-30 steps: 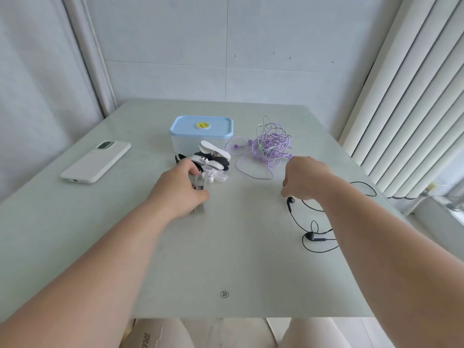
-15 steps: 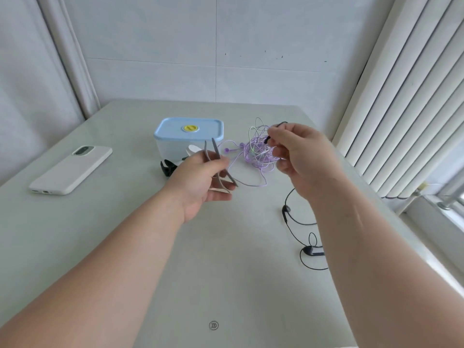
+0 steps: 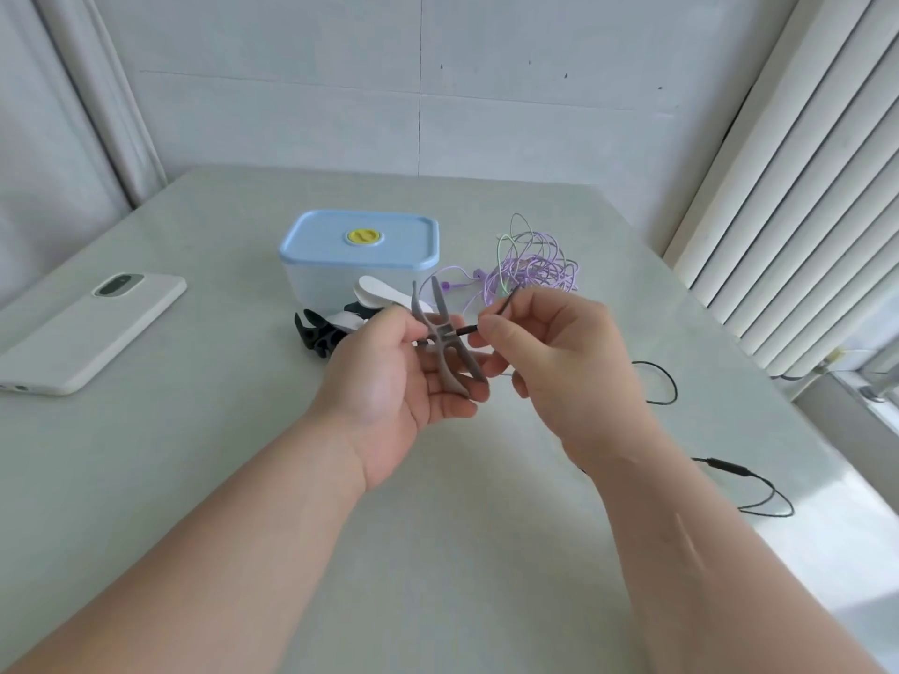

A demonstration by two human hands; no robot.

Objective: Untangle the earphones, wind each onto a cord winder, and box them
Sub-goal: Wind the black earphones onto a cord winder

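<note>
My left hand [image 3: 389, 377] holds a grey cord winder [image 3: 440, 339] upright above the table's middle. My right hand [image 3: 549, 357] pinches the plug end of the black earphone cable [image 3: 466, 329], whose tip touches the winder's centre. The rest of the black earphones [image 3: 729, 467] trails over the table to the right, partly hidden behind my right arm. A tangled ball of purple earphones [image 3: 532, 270] lies behind my hands. The box with a blue lid [image 3: 360, 243] stands closed at the back. Spare white and black winders [image 3: 321, 328] lie in front of it.
A white phone [image 3: 92, 323] lies face down at the left of the table [image 3: 194, 454]. Vertical blinds [image 3: 798, 187] and a sill run along the right side. A tiled wall stands behind the table.
Both hands rose from the table; the left lifted the grey winder and the right lifted the black cable's plug. They have come together, and the plug now meets the winder's centre.
</note>
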